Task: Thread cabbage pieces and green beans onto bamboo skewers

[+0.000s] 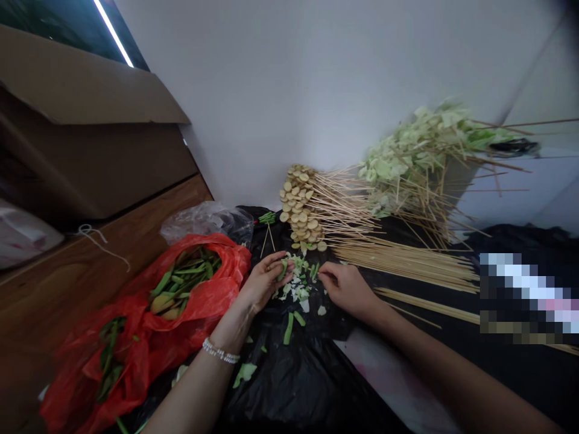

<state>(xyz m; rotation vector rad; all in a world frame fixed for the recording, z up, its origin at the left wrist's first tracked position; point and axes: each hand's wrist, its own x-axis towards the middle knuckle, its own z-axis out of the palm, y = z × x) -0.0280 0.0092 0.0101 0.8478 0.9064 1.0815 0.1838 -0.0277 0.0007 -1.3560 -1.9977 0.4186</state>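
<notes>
My left hand (265, 278) has its fingers curled around a cut green vegetable piece (283, 270). Opposite it, my right hand (347, 290) is closed in a pinch. A few short green stalk pieces (313, 272) stand in a row at its fingertips, as on a skewer, though the stick itself is mostly hidden. Between and below the hands lie chopped pale cabbage scraps (299, 288). Nearer to me, two green stalk pieces (288, 328) rest on black plastic sheeting (312, 380). Beyond the left hand is a small group of skewered green pieces (267, 217).
A red plastic bag (233, 265) at left holds green stalks and yellowish slices. Skewered potato slices (301, 205) are piled against the wall, with skewered cabbage (420, 141) to their right. Bare skewers (407, 262) lie in bundles at right. A cardboard box (90, 163) stands back left.
</notes>
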